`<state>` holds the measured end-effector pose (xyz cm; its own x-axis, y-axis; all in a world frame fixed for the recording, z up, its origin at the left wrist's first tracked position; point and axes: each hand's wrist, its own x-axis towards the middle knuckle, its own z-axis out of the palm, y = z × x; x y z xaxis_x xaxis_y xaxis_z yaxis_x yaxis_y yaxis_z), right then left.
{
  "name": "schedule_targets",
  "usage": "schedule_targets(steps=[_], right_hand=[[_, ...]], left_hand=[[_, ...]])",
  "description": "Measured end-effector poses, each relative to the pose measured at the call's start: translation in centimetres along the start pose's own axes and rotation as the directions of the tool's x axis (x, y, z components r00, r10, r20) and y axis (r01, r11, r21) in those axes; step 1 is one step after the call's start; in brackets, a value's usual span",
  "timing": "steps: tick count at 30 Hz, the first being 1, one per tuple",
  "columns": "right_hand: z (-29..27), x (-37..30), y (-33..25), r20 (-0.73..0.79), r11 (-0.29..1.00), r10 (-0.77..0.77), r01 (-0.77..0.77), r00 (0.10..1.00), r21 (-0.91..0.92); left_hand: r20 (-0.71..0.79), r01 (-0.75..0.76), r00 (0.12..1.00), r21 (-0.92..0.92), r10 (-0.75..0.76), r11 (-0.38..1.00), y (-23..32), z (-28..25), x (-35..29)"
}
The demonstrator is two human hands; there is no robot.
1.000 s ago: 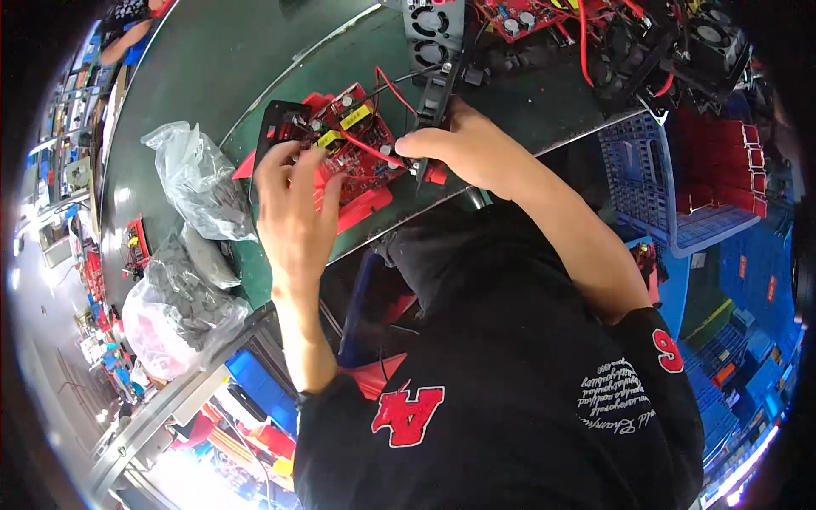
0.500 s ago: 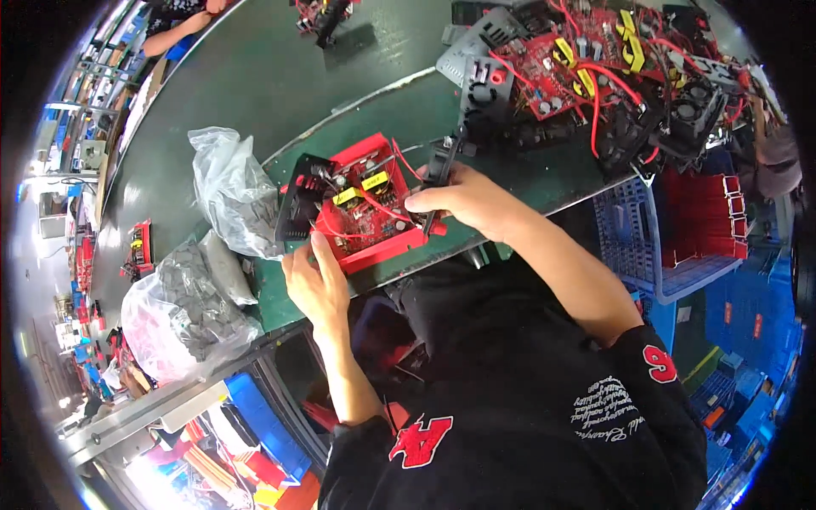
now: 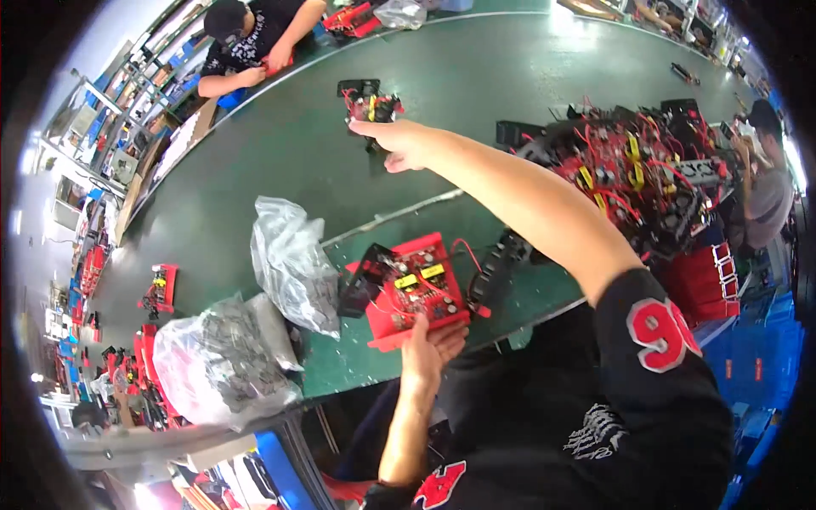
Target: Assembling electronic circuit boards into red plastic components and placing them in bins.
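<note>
Cradling red board — left hand (right hand touching far assembly).

The right hand leaves the red circuit board, now stretched toward twelve o'clock at another assembly.

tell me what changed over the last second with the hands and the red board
The right hand let go of the red circuit board and stretched far forward to another board assembly out on the green belt. The left hand shifted from the board's top to its near edge. The board stays on the bench, the clear bags beside it.
</note>
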<state>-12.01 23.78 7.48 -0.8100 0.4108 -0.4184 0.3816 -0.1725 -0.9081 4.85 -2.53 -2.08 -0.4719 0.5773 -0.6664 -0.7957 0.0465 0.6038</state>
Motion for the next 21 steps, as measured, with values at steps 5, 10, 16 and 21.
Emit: schedule_targets(steps=[5,10,16,21], right_hand=[[0.7,16.9,1.8,-0.244,0.974,0.17,-0.125,0.955,0.188],[0.1,20.1,-4.1,0.044,0.842,-0.035,0.005,0.998,0.539],[-9.9,10.1,-16.7,-0.101,0.879,-0.442,0.453,0.891,0.148],[-10.8,-2.2,-20.1,0.01,0.816,-0.561,0.551,0.828,0.175]], left_hand=[[0.014,-0.038,0.999,-0.013,0.038,0.999,2.9,2.1,2.5],[0.0,-0.06,0.998,-0.055,0.06,0.997,7.8,1.7,8.5],[0.155,-0.151,0.972,-0.163,0.177,0.975,16.8,5.3,23.7],[0.091,-0.416,0.899,-0.128,0.428,0.9,28.5,3.0,36.1]])
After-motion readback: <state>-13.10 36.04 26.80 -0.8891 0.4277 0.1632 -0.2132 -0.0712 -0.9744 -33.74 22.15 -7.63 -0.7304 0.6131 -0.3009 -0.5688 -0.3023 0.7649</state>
